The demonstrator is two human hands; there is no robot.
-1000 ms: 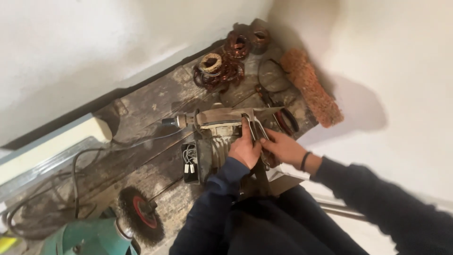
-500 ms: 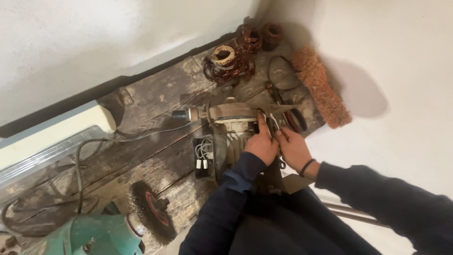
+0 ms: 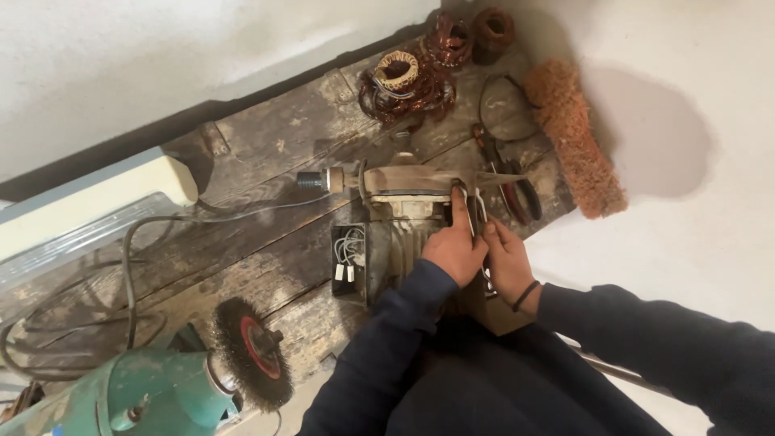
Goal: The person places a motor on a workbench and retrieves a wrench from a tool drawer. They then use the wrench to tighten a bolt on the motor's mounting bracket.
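An old grey electric motor (image 3: 400, 218) lies on a worn wooden board (image 3: 266, 161), its shaft (image 3: 319, 179) pointing left and its open terminal box (image 3: 349, 262) facing me. My left hand (image 3: 452, 249) grips the motor's right side, fingers stretched up along the end cover. Right beside it, my right hand (image 3: 508, 262), with a dark band on the wrist, pinches thin white wires (image 3: 479, 206) at the same spot. Exactly what the fingers do there is hidden.
Copper stator windings (image 3: 404, 77) lie at the board's far end, and pliers (image 3: 508, 182) and a brown fibrous roller (image 3: 575, 137) to the right. A green bench grinder with a wire brush wheel (image 3: 246, 355) stands at the lower left. A black cable (image 3: 97, 307) and a cream box (image 3: 97, 202) are on the left.
Both hands have stayed at the motor's right side, with small finger shifts. The view has drifted, so the motor now sits more to the right in the picture.
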